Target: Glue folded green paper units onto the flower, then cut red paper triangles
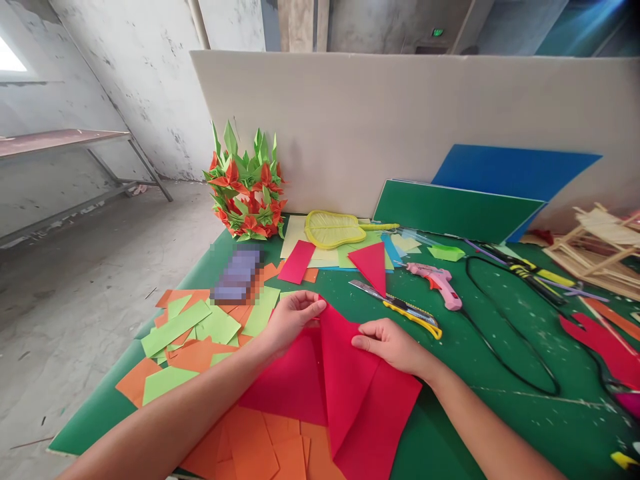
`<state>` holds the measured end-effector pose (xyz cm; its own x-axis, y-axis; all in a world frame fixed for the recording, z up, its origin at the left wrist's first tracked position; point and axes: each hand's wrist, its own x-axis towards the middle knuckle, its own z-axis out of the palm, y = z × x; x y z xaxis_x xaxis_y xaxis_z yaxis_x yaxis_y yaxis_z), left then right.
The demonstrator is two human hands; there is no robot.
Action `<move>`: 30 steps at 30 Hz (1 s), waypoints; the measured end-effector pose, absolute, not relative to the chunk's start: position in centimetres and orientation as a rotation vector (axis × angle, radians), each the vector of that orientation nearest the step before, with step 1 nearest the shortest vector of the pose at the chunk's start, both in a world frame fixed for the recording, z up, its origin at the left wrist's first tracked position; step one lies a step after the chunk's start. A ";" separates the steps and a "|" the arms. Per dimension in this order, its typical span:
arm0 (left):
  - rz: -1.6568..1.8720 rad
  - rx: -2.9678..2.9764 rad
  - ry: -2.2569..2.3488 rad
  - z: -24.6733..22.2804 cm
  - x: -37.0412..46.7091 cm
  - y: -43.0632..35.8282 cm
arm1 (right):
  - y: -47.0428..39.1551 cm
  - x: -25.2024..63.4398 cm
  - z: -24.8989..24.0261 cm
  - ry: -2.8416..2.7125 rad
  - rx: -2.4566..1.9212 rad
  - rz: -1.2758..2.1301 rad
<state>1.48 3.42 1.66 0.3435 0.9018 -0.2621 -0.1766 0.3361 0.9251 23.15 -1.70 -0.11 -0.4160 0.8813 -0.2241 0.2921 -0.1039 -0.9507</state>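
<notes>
A large sheet of red paper (350, 373) is held up over the table's near middle, with a fold running down it. My left hand (295, 319) pinches its upper corner between thumb and fingers. On the sheet's upper right edge, my right hand (387, 341) is closed, thumb in front. Another red sheet (287, 383) lies behind and to the left, partly covered by the held one. Orange paper pieces (250, 443) lie beneath, near the table's front edge.
Green and orange paper scraps (200, 327) spread at left beside a blurred-out object (237, 273). A folded-paper ornament (247, 187) stands behind. A yellow utility knife (400, 310), a pink glue gun (437, 283) with a looping cord and a yellow leaf-shaped fan (334, 229) lie beyond my hands.
</notes>
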 end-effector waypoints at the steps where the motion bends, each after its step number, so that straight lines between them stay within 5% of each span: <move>1: 0.851 0.960 0.955 1.7 1.5 3.4 | -1.7 23.2 -0.1 -1.702 -1.296 1.516; 30: 0.967 1.099 0.963 1.4 1.5 3.7 | -1.7 23.3 -0.1 -1.751 -1.256 1.466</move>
<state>1.50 3.74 1.37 0.2835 0.9499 -0.1317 -0.1357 0.1757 0.9750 23.32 -1.65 -0.06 -0.4281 0.8891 -0.1619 0.3158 -0.0207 -0.9486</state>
